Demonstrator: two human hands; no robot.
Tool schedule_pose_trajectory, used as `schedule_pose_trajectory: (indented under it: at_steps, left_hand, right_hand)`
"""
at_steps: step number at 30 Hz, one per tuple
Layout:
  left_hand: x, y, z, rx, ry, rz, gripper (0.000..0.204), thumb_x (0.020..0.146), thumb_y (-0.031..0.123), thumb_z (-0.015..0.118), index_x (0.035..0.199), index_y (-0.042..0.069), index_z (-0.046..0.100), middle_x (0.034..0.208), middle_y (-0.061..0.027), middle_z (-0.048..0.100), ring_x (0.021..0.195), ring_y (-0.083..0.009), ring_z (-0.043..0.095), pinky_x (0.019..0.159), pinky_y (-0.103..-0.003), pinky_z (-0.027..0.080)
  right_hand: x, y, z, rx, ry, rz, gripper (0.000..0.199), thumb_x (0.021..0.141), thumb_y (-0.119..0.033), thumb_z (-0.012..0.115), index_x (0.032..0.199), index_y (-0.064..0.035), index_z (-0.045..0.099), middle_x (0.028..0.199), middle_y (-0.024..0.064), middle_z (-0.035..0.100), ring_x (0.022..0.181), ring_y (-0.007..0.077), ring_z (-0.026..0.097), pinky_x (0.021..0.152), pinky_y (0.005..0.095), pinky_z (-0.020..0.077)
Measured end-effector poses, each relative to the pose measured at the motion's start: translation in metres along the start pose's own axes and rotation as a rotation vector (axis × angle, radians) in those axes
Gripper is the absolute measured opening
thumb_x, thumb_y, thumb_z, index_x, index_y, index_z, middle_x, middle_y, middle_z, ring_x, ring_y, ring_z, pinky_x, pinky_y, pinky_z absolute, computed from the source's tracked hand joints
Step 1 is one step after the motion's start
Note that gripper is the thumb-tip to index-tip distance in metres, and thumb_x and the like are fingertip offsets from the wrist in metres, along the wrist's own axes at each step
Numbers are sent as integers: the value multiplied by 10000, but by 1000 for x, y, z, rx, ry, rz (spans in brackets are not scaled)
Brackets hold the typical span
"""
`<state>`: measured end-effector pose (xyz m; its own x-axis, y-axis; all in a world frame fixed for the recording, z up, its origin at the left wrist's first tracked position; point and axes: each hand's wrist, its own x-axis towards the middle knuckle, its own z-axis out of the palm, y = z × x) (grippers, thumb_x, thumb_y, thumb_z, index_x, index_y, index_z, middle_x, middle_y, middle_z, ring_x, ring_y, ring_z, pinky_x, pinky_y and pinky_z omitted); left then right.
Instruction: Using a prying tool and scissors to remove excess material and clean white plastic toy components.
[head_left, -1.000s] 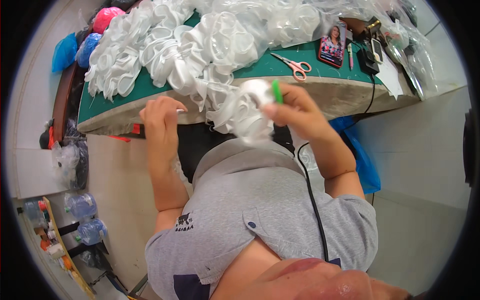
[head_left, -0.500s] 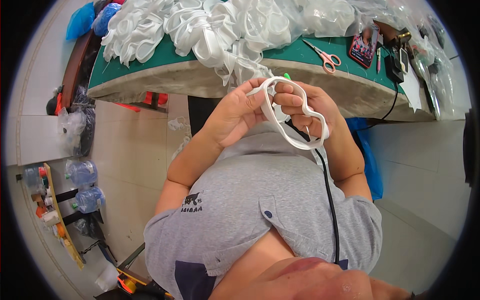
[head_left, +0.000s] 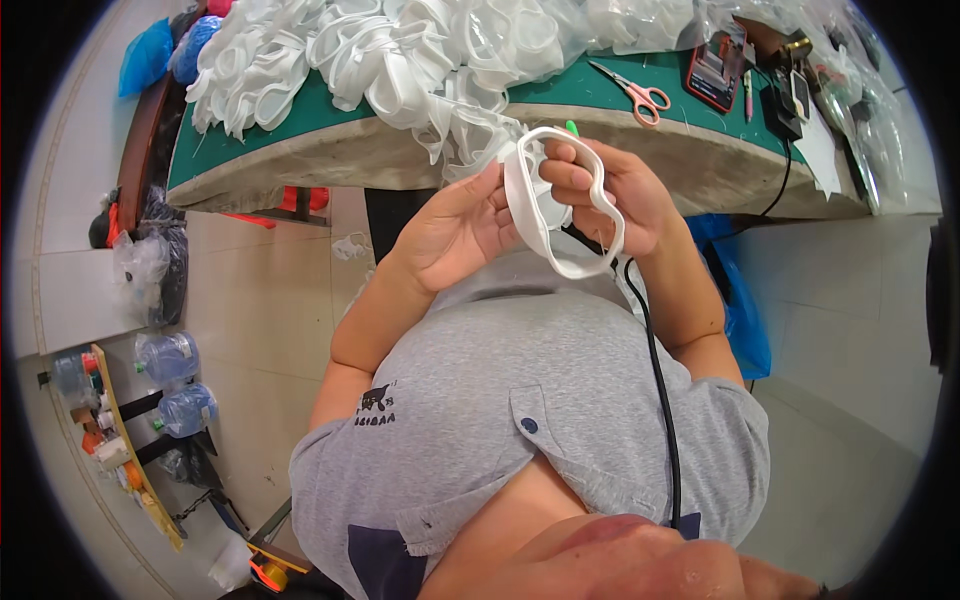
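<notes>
While my right hand (head_left: 632,203) curls round its wavy side, my half-open left hand (head_left: 450,235) touches the smooth white loop (head_left: 522,205).

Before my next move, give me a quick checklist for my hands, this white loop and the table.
1. Right hand holding the loop: ok, fingers show inside it.
2. Left hand gripping firmly: cannot tell; it is at the loop's left side, fingers partly hidden.
3. Scissors away from both hands: ok, lying on the table.
4. Pile kept on the table: not ok, some white pieces hang over the front edge.
5. Cable not touching the loop: cannot tell, it runs close by.
</notes>
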<state>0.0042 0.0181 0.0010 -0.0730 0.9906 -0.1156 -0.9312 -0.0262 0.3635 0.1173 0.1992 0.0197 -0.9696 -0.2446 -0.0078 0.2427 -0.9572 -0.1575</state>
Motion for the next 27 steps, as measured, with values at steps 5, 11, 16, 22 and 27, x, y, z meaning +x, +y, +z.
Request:
schedule_pose_trajectory:
  at_steps: [5,11,16,22,27]
  left_hand:
    - [1,-5,19,294,53,13,452,934,228,525,1314,12,410,1239,-124,526,1156,-233,501,976,-345,411]
    - [-55,2,63,1288,-332,983,169,765,97,599,925,87,653,900,-72,639,802,-213,595,673,-328,471]
    - [-106,53,146,1132,-1657,624,297,916,151,376,1113,26,560,1145,-130,556,1065,-287,530,875,-460,473]
    - [-127,61,167,1302,-2031,381,429,910,92,372,1317,-36,421,1394,-163,391,1298,-291,334,1096,-467,237]
    - [-131,62,170,1254,-2031,372,366,902,98,398,1244,-15,466,1318,-148,436,1227,-274,380,1053,-449,276]
  right_hand:
    - [-14,-14,-6,-129,5,-206,249,1001,-223,330,938,-29,473,756,45,455,540,64,391,367,169,374]
    - [-80,-47,38,-1177,606,-1241,251,976,-223,466,942,-1,579,798,18,543,512,13,300,461,164,212]
    - [-168,-59,43,-1503,839,-1124,260,939,-243,559,951,7,628,689,-49,481,515,11,264,474,189,192]
    - [-252,-36,-33,-1877,1254,-337,196,870,-190,630,853,6,620,666,-6,535,658,78,467,604,249,403]
    - [-268,-21,-129,-1796,1311,110,206,831,-187,663,831,18,642,659,41,587,619,110,503,604,289,430]
